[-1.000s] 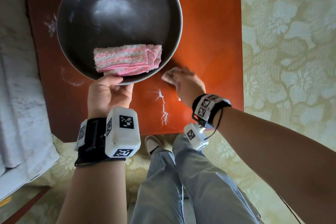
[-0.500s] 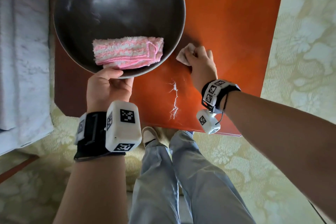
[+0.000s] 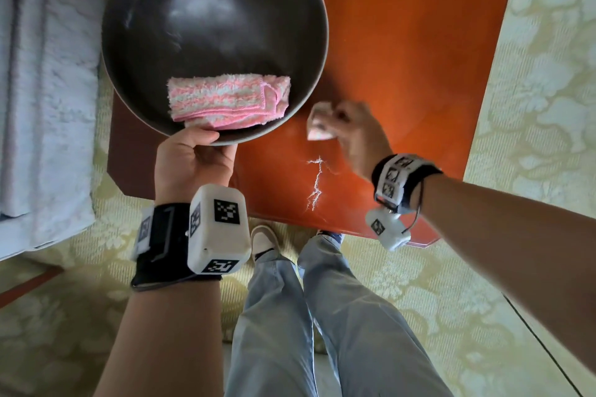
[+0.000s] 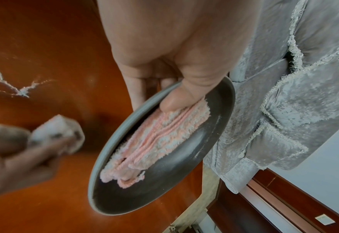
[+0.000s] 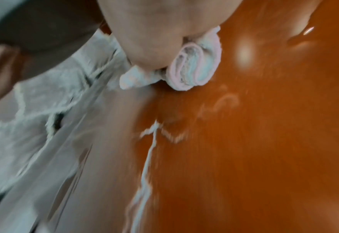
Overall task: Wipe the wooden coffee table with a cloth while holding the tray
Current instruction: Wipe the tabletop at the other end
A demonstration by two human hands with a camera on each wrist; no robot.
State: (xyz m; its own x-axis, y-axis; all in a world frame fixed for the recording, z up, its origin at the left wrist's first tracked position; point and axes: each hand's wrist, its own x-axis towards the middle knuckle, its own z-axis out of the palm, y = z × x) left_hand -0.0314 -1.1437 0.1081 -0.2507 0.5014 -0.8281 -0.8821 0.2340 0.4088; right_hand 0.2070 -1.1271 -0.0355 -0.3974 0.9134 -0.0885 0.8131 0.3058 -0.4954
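Observation:
My left hand (image 3: 193,155) (image 4: 170,88) grips the near rim of a round dark tray (image 3: 213,26) (image 4: 214,126), held above the left part of the reddish wooden coffee table (image 3: 403,42) (image 4: 45,39) (image 5: 264,141). My thumb presses on a folded pink-and-white towel (image 3: 229,101) (image 4: 156,140) lying in the tray. My right hand (image 3: 351,129) (image 5: 150,39) holds a small wadded white-pink cloth (image 3: 317,127) (image 4: 55,130) (image 5: 192,71) against the tabletop just right of the tray. A thin line of white powder (image 3: 316,184) (image 5: 148,151) lies on the wood near the front edge.
A pale grey fringed fabric cover (image 3: 48,74) (image 4: 294,94) lies left of the table. Patterned cream carpet (image 3: 532,106) surrounds it. My legs in light jeans (image 3: 322,316) and shoes stand at the table's front edge.
My right hand with the cloth has slid back toward me and slightly right across the wood. The tray stays held in my left hand; the view has shifted.

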